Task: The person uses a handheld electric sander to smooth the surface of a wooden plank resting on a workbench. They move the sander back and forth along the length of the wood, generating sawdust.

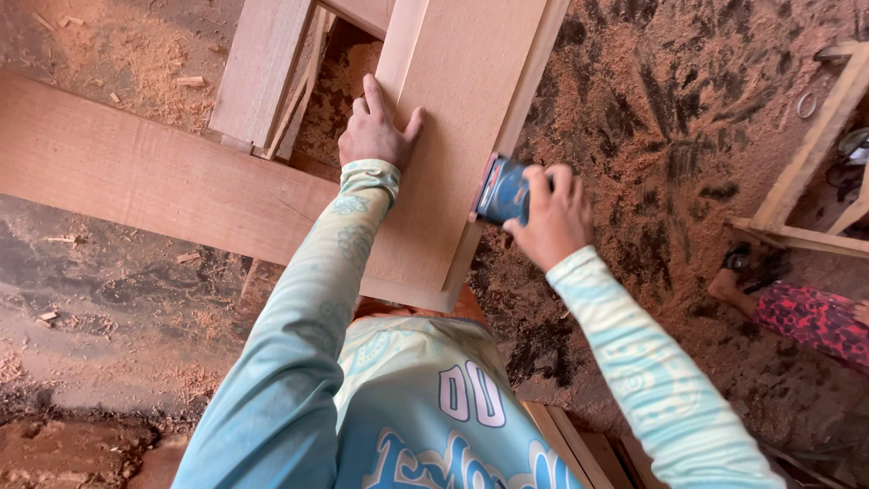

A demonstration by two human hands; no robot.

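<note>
Hands on a smooth, pale wooden board (453, 136) above a sawdust-strewn floor (670, 118).
Left hand (376, 127) rests flat, fingers spread, on the board; right hand (552, 213) grips a blue sanding block (501, 190) against its right edge.

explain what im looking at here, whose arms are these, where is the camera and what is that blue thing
There is no machine here: these are one person's own two arms, seen from a camera worn on their head and looking straight down. That is why you see their light blue patterned sleeves and shirt at the bottom. The left hand lies flat on a pale wooden board, pressing on it. The right hand grips a small blue block against the board's right edge; I cannot tell what kind of tool it is. The board rests across a wider plank. Below is a dirt floor covered in sawdust. At the far right, another person's foot shows.
</note>
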